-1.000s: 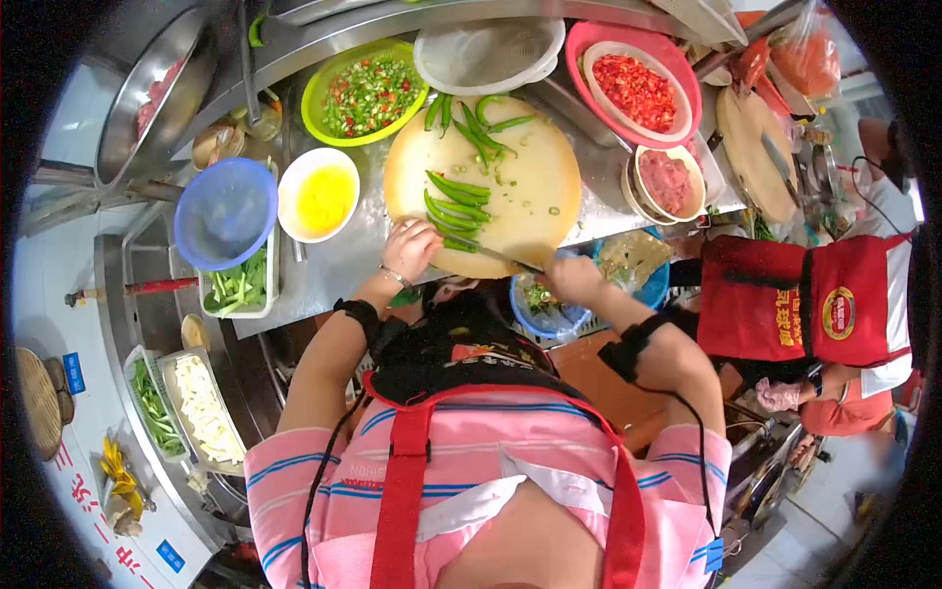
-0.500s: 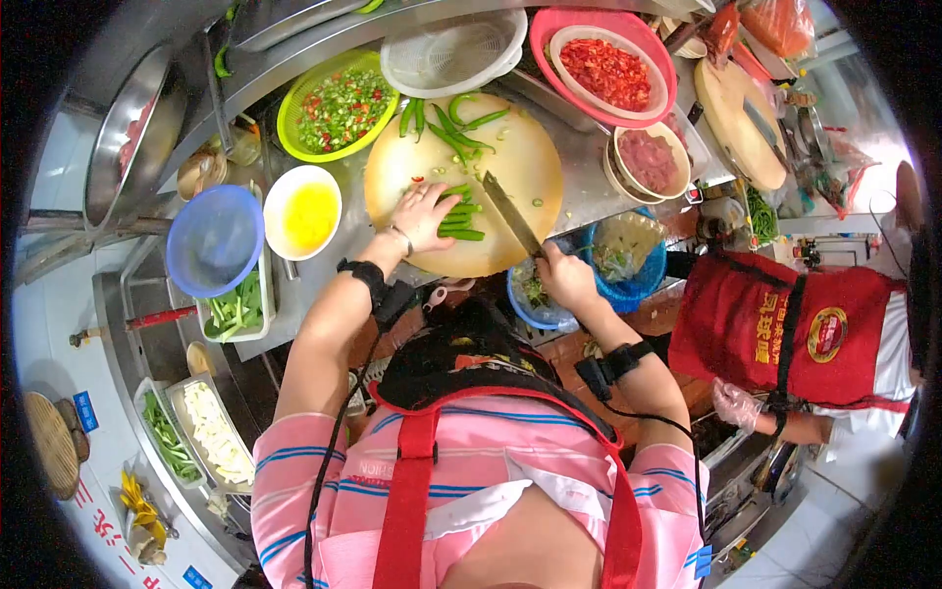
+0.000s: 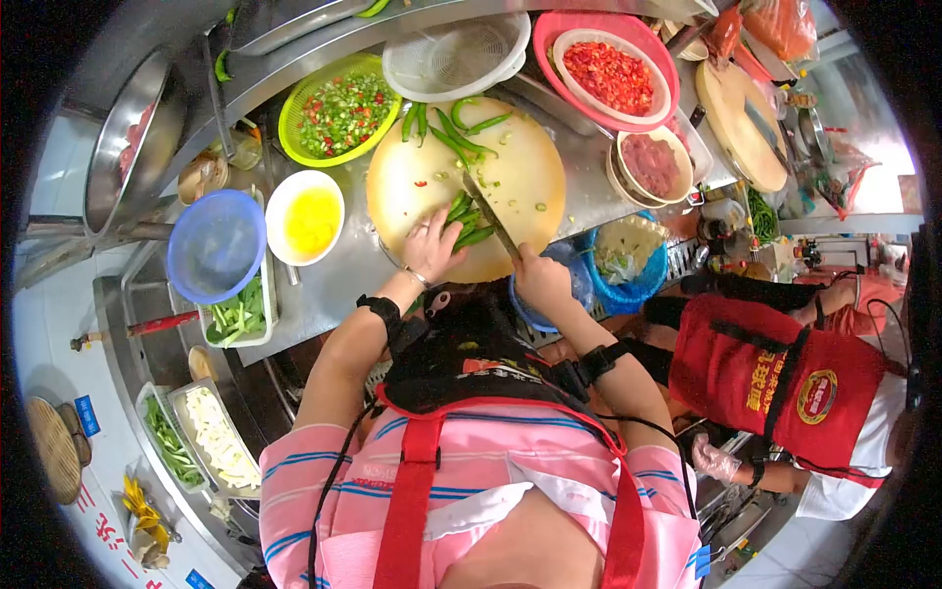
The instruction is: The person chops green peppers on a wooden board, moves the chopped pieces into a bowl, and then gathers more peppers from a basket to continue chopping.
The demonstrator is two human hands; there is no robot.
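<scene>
Evidently the chopping is midway: in the head view, the left hand (image 3: 432, 247) presses a bunch of green chillies (image 3: 465, 220) flat on the round chopping board (image 3: 412, 182), the right hand (image 3: 539, 281) grips the cleaver (image 3: 488, 214), and more whole chillies (image 3: 453, 122) wait uncut beyond.

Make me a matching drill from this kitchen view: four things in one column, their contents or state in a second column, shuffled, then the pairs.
Things
1. Green basket
2. White bowl
3. Pink basin
4. Knife

States
A. Held in the right hand, blade on the green chilies
B. Holds yellow liquid
C. Holds a bowl of chopped red chili
D. Holds mixed green and red chopped chili

Pairs: 1-D, 2-B, 3-C, 4-A. The left hand steadies the chilies on the board.
</scene>
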